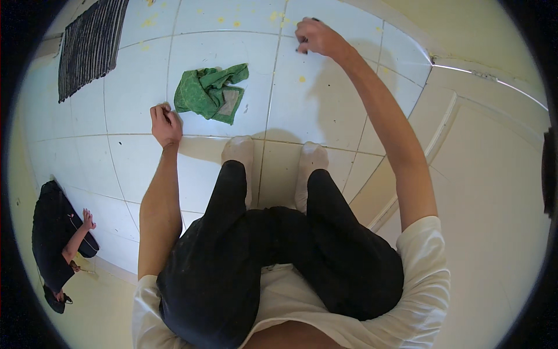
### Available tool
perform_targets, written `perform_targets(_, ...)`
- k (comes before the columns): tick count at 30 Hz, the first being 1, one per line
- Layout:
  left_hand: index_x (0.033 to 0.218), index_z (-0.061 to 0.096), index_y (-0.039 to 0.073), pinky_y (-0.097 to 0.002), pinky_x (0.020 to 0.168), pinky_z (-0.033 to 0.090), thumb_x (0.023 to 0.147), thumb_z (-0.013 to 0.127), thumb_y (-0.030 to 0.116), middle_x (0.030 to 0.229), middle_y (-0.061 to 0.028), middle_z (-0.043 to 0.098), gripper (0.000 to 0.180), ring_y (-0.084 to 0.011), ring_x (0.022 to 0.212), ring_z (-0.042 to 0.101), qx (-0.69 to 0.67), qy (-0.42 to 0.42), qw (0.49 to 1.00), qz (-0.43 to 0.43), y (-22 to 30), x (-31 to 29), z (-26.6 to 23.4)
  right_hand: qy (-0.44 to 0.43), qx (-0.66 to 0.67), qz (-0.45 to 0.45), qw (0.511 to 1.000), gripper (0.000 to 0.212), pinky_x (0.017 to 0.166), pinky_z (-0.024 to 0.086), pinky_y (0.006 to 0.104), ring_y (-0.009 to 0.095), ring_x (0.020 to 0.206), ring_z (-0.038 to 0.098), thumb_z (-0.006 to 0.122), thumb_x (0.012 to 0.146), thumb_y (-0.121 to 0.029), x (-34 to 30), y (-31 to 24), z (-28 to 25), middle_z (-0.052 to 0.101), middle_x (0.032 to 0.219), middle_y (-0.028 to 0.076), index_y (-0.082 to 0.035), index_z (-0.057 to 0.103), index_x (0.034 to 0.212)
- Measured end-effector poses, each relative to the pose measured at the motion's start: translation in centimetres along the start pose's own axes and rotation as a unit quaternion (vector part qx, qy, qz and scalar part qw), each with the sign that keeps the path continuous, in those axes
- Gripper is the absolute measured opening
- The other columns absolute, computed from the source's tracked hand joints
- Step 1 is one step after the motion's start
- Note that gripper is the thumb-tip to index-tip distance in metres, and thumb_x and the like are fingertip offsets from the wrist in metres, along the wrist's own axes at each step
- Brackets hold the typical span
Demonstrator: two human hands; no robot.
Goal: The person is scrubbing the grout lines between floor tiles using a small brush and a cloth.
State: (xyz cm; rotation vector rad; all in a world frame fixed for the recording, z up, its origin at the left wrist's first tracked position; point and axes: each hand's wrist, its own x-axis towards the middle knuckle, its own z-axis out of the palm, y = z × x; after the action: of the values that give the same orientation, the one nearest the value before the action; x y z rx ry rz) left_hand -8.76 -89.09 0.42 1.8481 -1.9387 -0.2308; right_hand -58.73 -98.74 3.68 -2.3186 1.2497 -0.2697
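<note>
A crumpled green cloth [206, 93] with a greyish patch lies on the white tiled floor in front of my feet. Just left of it, my left hand [165, 124] rests against the floor with its fingers curled in; whatever may be inside is hidden. My right hand [317, 38] is stretched far forward and to the right, over the tiles. Its fingers are bent together, and small dark spots show at the fingertips, too small to identify. Yellow specks [236, 24] are scattered on the tiles around and left of that hand.
A dark striped mat [90, 46] lies at the far left. Another person in black [55, 232] is at the left edge, one hand showing. On the right are a pale door [482, 192] and wall. My feet [238, 150] in light socks stand on the tiles.
</note>
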Motion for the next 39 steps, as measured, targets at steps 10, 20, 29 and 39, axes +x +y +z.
perform_targets(10,0.096,0.056,0.009,-0.0403,0.068,0.053,0.091,0.051,0.009,0.099,-0.0058,0.055,0.008,-0.0277,0.080,0.063,-0.011,-0.014,1.000,-0.017,0.0,0.1,0.0,-0.007,0.003,-0.010,1.000,0.027,0.080,0.049,0.0436,0.029,0.094,0.058,0.081,0.067,-0.022,-1.0,-1.4,1.1,0.059,0.085,0.007,-0.007,0.059,0.073)
perform_targets(20,0.095,0.057,0.009,-0.0399,0.068,0.053,0.091,0.050,0.009,0.099,-0.0060,0.055,0.008,-0.0278,0.080,0.063,-0.013,-0.004,1.000,-0.017,-0.1,0.0,0.0,-0.011,-0.068,0.012,0.998,0.024,0.080,0.050,0.0419,0.028,0.094,0.058,0.081,0.065,-0.018,-0.8,-3.8,0.4,0.059,0.084,0.007,-0.007,0.060,0.073)
perform_targets(29,0.094,0.056,0.008,-0.0393,0.069,0.053,0.091,0.051,0.009,0.099,-0.0060,0.055,0.006,-0.0279,0.080,0.063,-0.018,-0.011,0.999,-0.024,0.6,0.3,0.2,-0.005,-0.091,0.015,0.996,0.025,0.081,0.051,0.0412,0.028,0.097,0.059,0.082,0.060,-0.016,-1.2,-2.7,0.5,0.060,0.087,0.008,-0.005,0.062,0.071)
perform_targets(39,0.096,0.057,0.009,-0.0386,0.069,0.053,0.091,0.051,0.009,0.099,-0.0055,0.055,0.007,-0.0265,0.078,0.063,-0.013,-0.004,1.000,-0.021,0.2,0.0,0.0,0.011,-0.089,0.003,0.996,0.024,0.077,0.051,0.0403,0.027,0.097,0.058,0.081,0.060,-0.014,-1.0,-3.4,0.3,0.060,0.088,0.007,-0.006,0.062,0.072)
